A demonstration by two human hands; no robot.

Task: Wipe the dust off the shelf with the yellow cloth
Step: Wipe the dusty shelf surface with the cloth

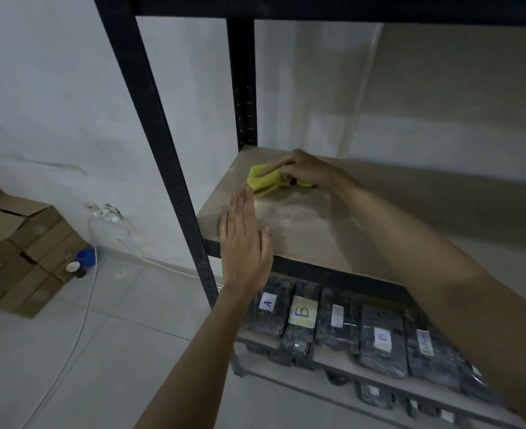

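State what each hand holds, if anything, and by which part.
The right hand grips the bunched yellow cloth by its right end on the shelf. The left hand holds nothing.

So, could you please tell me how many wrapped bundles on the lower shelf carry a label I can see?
5 in the front row, left to right: A, B, a blank white label, a red-marked one, and a handwritten strip. More bundles below and behind are partly hidden.

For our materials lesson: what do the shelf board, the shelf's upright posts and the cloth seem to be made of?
Shelf board: probably unpainted particleboard or MDF; matte beige, dusty, smeared.
Upright posts: likely dark painted steel; thin angled sections with rows of punched slots.
Yellow cloth: soft woven or microfibre fabric, apparently; it folds and bunches under the right hand.
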